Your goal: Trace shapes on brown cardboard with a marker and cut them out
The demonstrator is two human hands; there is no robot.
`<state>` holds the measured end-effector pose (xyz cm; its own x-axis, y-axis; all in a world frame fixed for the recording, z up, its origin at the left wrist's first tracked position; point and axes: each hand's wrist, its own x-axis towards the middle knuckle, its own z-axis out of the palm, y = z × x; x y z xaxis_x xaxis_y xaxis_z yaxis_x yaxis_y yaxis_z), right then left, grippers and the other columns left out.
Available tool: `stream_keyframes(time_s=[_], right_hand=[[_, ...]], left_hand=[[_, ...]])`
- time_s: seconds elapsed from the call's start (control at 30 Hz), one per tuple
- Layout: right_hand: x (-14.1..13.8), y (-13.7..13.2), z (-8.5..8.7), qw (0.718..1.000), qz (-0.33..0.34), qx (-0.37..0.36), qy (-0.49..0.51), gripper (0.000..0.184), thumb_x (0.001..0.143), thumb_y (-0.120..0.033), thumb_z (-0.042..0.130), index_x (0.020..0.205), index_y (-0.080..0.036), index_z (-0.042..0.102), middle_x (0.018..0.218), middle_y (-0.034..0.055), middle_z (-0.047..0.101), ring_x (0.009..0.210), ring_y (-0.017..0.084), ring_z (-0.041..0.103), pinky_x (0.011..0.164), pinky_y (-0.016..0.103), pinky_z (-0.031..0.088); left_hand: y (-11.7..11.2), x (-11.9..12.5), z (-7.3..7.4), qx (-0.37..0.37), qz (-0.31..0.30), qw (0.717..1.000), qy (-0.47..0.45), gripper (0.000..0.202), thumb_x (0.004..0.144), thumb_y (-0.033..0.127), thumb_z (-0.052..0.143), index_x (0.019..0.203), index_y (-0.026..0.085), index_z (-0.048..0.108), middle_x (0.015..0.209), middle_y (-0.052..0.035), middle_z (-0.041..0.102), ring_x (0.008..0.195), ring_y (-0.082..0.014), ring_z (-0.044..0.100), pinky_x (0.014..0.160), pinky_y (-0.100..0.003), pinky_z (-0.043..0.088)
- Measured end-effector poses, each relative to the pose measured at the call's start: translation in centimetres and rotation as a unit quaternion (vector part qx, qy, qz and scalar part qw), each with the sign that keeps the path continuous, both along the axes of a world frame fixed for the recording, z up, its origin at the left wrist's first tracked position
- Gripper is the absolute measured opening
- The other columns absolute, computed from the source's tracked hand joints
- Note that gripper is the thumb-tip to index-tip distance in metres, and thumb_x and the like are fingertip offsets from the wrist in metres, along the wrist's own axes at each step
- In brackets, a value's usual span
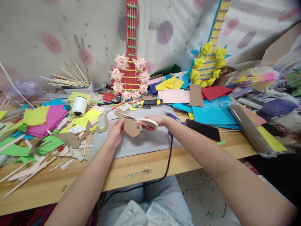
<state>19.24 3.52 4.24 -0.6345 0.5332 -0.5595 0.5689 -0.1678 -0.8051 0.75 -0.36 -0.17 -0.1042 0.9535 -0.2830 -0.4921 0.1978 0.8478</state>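
My left hand (115, 130) pinches the left edge of a brown cardboard piece (132, 127), which has a rounded lower end and a narrower upper part. In my right hand (157, 120) is a pair of scissors (150, 122) with pale handles. Their blades point left and lie across the cardboard's upper part; whether they are cutting I cannot tell. Both hands are above a grey cutting mat (145, 147). Left of my left hand, a curved cardboard offcut (103, 124) lies on the mat. A blue pen-shaped tool (174, 117) with a black cord lies just beyond my right wrist.
Coloured paper and scraps (47, 144) cover the table's left side. At the back stand a red guitar-shaped craft (131, 40) with pink flowers and a yellow one (213, 37). A black phone (202, 129) and blue sheets (213, 113) lie right. The cord (169, 160) hangs over the front edge.
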Motion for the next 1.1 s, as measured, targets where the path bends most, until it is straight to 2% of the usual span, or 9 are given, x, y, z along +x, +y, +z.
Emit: stream_keyframes(time_s=[0.23, 0.5, 0.67, 0.83, 0.97, 1.1], right_hand=[[-0.2, 0.1, 1.3, 1.0, -0.002, -0.018, -0.018, 0.052, 0.068, -0.063, 0.055, 0.068, -0.012, 0.045, 0.047, -0.0086, 0.03, 0.038, 0.001, 0.028, 0.035, 0.014, 0.023], [0.3, 0.3, 0.9, 1.0, 0.02, -0.003, -0.007, 0.05, 0.071, -0.061, 0.054, 0.068, -0.013, 0.044, 0.047, -0.0098, 0.026, 0.038, 0.001, 0.024, 0.035, 0.014, 0.019], [0.8, 0.3, 0.4, 0.999, 0.047, -0.002, 0.025, 0.047, 0.073, -0.06, 0.053, 0.07, -0.014, 0.042, 0.052, -0.0068, 0.034, 0.042, 0.002, 0.032, 0.038, 0.015, 0.026], [0.7, 0.1, 0.5, 0.997, 0.073, -0.006, 0.011, 0.046, 0.072, -0.058, 0.055, 0.07, -0.014, 0.043, 0.057, -0.0037, 0.041, 0.045, 0.004, 0.039, 0.041, 0.017, 0.033], [0.4, -0.2, 0.7, 0.999, 0.044, -0.014, 0.007, 0.047, 0.073, -0.06, 0.052, 0.07, -0.014, 0.042, 0.053, -0.0059, 0.036, 0.042, 0.003, 0.033, 0.038, 0.016, 0.028], [0.3, -0.3, 1.2, 0.999, 0.03, -0.003, -0.022, 0.05, 0.072, -0.063, 0.051, 0.07, -0.013, 0.044, 0.049, -0.0082, 0.031, 0.038, 0.002, 0.027, 0.035, 0.015, 0.022]], left_hand=[[0.1, -0.1, 0.1, -0.002, 0.003, 1.0, -0.014, 0.011, 0.065, 0.019, 0.066, 0.07, 0.011, 0.062, 0.062, -0.0012, 0.066, 0.054, -0.0096, 0.059, 0.05, -0.018, 0.043], [-0.2, -0.1, 0.5, 0.0, -0.008, 1.0, -0.011, 0.013, 0.062, 0.02, 0.067, 0.069, 0.012, 0.061, 0.062, -0.0016, 0.066, 0.054, -0.0102, 0.059, 0.051, -0.019, 0.043], [-0.2, -0.1, 0.3, 0.022, -0.009, 1.0, -0.001, 0.022, 0.054, 0.026, 0.072, 0.065, 0.012, 0.059, 0.058, 0.0006, 0.063, 0.051, -0.0093, 0.056, 0.05, -0.019, 0.04], [0.0, 0.0, 0.0, 0.01, 0.024, 1.0, 0.018, 0.025, 0.052, 0.028, 0.074, 0.064, 0.012, 0.059, 0.056, 0.0015, 0.061, 0.048, -0.008, 0.053, 0.047, -0.019, 0.037], [-0.1, 0.3, 0.2, 0.003, 0.045, 0.999, -0.001, 0.023, 0.054, 0.026, 0.073, 0.062, 0.013, 0.057, 0.055, 0.0021, 0.06, 0.048, -0.0076, 0.053, 0.048, -0.019, 0.038], [-0.2, 0.4, 0.5, -0.011, 0.041, 0.999, -0.014, 0.019, 0.057, 0.023, 0.071, 0.061, 0.013, 0.056, 0.054, 0.0018, 0.06, 0.048, -0.0078, 0.053, 0.048, -0.019, 0.038]])
